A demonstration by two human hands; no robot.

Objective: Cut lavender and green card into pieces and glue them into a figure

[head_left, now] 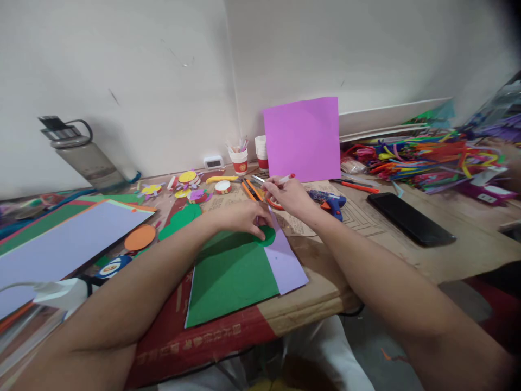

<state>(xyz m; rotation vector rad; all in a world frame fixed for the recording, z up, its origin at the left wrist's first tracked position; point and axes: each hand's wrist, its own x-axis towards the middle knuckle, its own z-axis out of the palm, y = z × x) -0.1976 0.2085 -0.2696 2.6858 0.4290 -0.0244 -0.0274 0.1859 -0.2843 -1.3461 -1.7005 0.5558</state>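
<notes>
My left hand (243, 217) has its fingers curled and its fingertips pressed on a small green paper circle (266, 238). That circle lies over the edge between a green sheet (232, 282) and a light purple sheet (287, 266) beneath it. My right hand (288, 194) is closed around a slim marker (290, 177) whose red end sticks up; its tip is hidden. Just under this hand, the orange handle of a pair of scissors (275, 205) shows in part. An orange-and-black cutter (249, 190) lies between the hands and the cups.
A blue glue gun (336, 205) and a black phone (411, 219) lie to the right. Behind stand a purple sheet (302, 138) and a paper cup (239, 162). At left are stacked sheets (81, 233), an orange disc (140, 238) and a bottle (87, 160). Pipe cleaners (431, 157) fill the back right.
</notes>
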